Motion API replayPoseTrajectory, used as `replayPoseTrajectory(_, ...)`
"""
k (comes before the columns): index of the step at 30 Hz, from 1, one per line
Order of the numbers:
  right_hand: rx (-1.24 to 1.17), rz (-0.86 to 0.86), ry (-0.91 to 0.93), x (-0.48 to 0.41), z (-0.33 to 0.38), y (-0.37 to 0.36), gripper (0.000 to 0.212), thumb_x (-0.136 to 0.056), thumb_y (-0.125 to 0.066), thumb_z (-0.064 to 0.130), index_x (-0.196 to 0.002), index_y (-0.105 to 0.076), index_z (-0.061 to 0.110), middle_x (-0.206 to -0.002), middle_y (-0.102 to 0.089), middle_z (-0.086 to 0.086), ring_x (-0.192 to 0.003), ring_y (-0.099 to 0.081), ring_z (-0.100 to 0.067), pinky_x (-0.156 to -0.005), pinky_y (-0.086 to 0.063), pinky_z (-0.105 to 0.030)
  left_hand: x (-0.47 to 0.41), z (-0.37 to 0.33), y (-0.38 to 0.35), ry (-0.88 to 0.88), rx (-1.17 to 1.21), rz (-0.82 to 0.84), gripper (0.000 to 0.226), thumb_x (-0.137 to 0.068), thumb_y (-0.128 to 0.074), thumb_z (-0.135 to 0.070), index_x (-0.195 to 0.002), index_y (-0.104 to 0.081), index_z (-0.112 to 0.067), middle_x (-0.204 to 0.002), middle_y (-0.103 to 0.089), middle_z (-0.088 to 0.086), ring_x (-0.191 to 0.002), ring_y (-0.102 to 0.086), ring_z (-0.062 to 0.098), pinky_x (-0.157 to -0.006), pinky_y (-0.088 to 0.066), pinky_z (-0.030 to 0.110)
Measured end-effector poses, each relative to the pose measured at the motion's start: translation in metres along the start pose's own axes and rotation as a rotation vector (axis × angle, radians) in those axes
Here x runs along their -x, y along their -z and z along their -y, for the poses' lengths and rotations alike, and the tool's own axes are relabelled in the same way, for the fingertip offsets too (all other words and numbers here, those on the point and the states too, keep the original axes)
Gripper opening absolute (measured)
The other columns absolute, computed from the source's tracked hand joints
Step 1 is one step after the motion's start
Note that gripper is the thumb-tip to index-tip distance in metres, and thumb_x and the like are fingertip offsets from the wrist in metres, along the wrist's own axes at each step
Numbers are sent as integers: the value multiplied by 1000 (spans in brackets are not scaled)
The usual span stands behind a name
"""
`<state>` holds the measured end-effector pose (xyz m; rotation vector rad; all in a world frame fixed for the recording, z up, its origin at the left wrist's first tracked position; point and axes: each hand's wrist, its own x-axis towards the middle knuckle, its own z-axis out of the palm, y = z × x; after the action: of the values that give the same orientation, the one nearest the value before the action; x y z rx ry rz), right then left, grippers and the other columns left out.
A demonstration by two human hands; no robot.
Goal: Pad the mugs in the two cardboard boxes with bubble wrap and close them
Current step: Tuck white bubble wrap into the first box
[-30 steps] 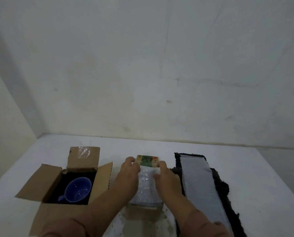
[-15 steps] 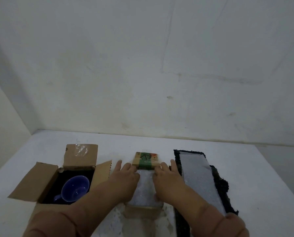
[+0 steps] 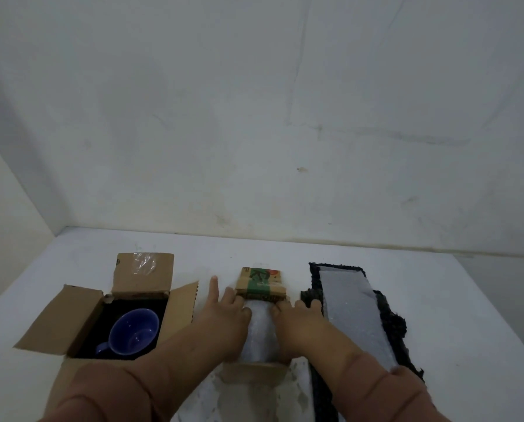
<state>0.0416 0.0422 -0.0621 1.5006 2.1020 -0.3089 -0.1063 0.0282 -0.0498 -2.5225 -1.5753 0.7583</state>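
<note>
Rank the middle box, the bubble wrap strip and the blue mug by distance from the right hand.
1. Middle box: under the right hand, touched.
2. Bubble wrap strip: just right, on the black cloth.
3. Blue mug: far left, in the open box.

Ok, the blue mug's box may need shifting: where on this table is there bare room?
Free: the far strip of table between the boxes and the wall, and the stretch right of the black mat. Crowded: the gap between the open box and the middle box, filled by the left hand; the right hand takes the mat side.
</note>
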Motion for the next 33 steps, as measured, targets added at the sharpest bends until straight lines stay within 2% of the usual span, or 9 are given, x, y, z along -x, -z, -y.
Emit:
replayPoseTrajectory(6, -21, 13, -97, -1, 16, -8, 86, -83, -62, 24, -149, -7, 17, -143, -26, -8, -124, -41, -36, -106, -20, -64, -3, -5, 1, 45, 46, 19, 70, -86, -58, -26, -145, -23, -10, -151, -30, 14, -144, -6, 38, -109, 8, 70)
replayPoseTrajectory(11, -239, 22, 32, 3, -5, -4, 88, -78, -66, 42, -147, -15, 25, -146, -28, -6, -126, -40, -37, -109, -18, -64, -3, 5, -4, 17, 158, 38, 73, -83, -63, -30, -144, -26, -13, -153, -29, 10, -146, -4, 34, -110, 8, 68)
replayPoseTrajectory(15, -439, 55, 56, 3, -17, 4, 71, -79, -64, 30, -142, -33, 29, -141, -44, -8, -124, -45, -31, -110, -29, -55, -1, 11, 2, 19, 281, 109, 74, -84, -64, -28, -146, -25, -21, -158, -16, 6, -148, 3, 31, -112, 8, 65)
replayPoseTrajectory(18, -484, -30, 33, 6, -20, 0, 68, -80, -59, 26, -142, -33, 34, -146, -40, -3, -129, -41, -28, -113, -26, -51, -3, 6, 13, 37, 361, 53, 60, -85, -58, -12, -139, -36, -26, -152, -25, 3, -146, -7, 29, -114, 5, 61)
replayPoseTrajectory(22, -664, -352, 72, 19, -31, -15, 44, -86, -55, 18, -129, -54, 24, -132, -51, -6, -120, -48, -24, -96, -38, -28, -11, -19, 26, -40, 505, -86, 44, -85, -48, -7, -125, -50, -27, -136, -41, 2, -131, -32, 25, -111, -25, 40)
replayPoseTrajectory(25, -820, -434, -129, 26, -58, -44, 34, -88, -50, 10, -119, -62, 17, -123, -57, -7, -111, -55, -22, -82, -37, -20, -17, -53, 38, -120, 743, -182, 35, -89, -45, -8, -119, -58, -21, -127, -50, 4, -121, -43, 22, -99, -36, 30)
replayPoseTrajectory(29, -830, -306, -416, 37, -99, -96, 33, -90, -47, 11, -120, -61, 13, -130, -53, -11, -114, -55, -24, -90, -43, -25, -22, -113, 50, -155, 1111, -83, 36, -92, -43, -5, -123, -59, -14, -128, -55, 6, -116, -54, 19, -96, -42, 25)
replayPoseTrajectory(31, -752, -260, -458, 43, -111, -116, 21, -92, -44, 11, -89, -65, 12, -121, -54, -11, -106, -56, -22, -88, -45, -25, -34, -139, 45, -99, 1253, 67, 41, -94, -43, -7, -134, -49, -14, -138, -49, 6, -124, -49, 19, -101, -40, 27)
replayPoseTrajectory(33, -707, -247, -462, 47, -116, -130, 33, -91, -44, 11, -59, -44, 14, -106, -54, -7, -93, -53, -17, -83, -47, -23, -50, -156, 39, 25, 1389, 227, 50, -94, -44, -8, -143, -35, -11, -146, -40, 9, -126, -45, 23, -98, -40, 27)
